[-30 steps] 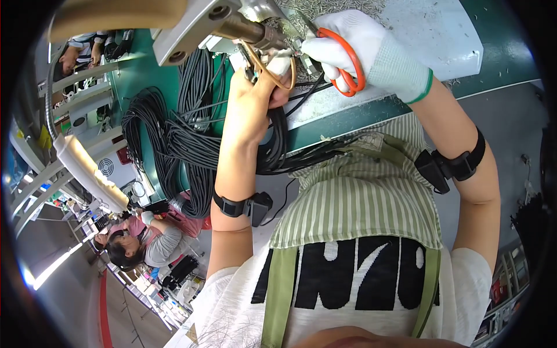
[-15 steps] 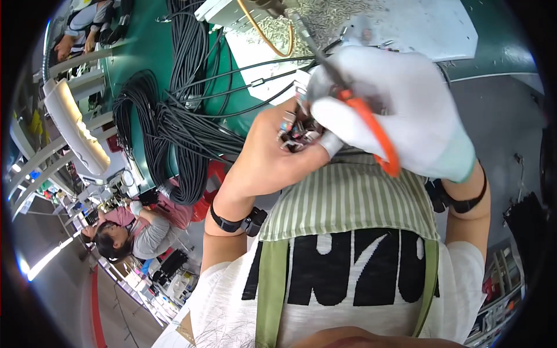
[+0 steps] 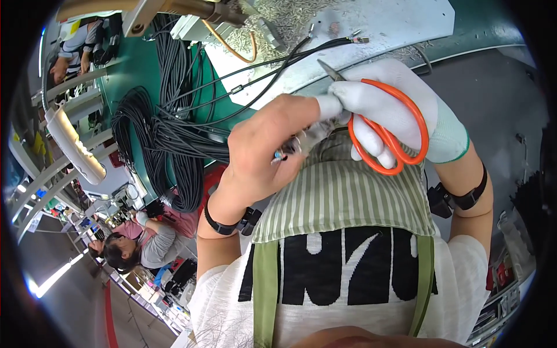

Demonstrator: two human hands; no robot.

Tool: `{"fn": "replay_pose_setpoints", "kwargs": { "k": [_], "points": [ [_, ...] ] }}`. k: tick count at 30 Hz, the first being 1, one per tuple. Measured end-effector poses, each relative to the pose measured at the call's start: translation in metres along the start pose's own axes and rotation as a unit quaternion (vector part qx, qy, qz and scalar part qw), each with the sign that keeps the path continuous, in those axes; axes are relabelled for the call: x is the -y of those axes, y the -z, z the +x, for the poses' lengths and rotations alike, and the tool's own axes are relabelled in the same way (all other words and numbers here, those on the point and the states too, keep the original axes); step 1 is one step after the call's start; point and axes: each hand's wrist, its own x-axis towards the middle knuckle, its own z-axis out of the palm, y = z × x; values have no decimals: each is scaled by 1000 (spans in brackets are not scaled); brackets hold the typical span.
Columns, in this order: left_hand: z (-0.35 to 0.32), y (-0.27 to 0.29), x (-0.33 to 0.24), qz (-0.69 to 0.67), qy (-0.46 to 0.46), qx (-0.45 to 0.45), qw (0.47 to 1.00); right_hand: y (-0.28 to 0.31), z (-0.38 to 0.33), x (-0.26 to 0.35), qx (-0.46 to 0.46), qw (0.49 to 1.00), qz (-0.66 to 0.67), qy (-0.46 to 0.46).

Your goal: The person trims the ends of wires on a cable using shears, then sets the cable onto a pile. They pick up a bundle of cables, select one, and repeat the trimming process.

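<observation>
My left hand (image 3: pixel 261 145), bare but for white covers on its fingertips, is closed around a bunch of cable ends (image 3: pixel 282 155). Small coloured and silvery tips poke out of that grip, and the rest is hidden by the fingers. My right hand (image 3: pixel 394 87) wears a white glove and holds scissors with orange handles (image 3: pixel 425 130). Their short blades (image 3: pixel 331 71) point away, up and to the left, past the gloved fingers. Both hands meet at the fingertips above my striped apron (image 3: pixel 348 197).
Coils of black cable (image 3: pixel 183 145) lie on the green table (image 3: pixel 133 64) at left. Several cables reach across a pale board (image 3: pixel 394 23) strewn with small metal bits (image 3: pixel 301 17). A machine arm (image 3: pixel 174 10) and a lamp (image 3: pixel 75 145) stand nearby. Co-workers (image 3: pixel 154 240) sit at left.
The scissors have turned in my right hand, both handle loops now showing. My left hand has rolled over, its back now up. Cable ends beyond my hands now lie across the board.
</observation>
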Motion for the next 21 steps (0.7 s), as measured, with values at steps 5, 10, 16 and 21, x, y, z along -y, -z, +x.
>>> {"fn": "replay_pose_setpoints", "kwargs": {
  "k": [5,10,16,21],
  "points": [
    [11,8,3,109,-103,56,987,-7,-2,-3,-2,998,63,14],
    [-2,6,9,-320,59,9,945,-26,3,-8,-7,993,112,38],
    [0,7,-12,-343,347,-135,863,-32,19,-22,-279,741,-502,348],
    [-3,1,-10,-268,306,-187,894,-36,11,-16,-296,674,-576,355]
  ]
}}
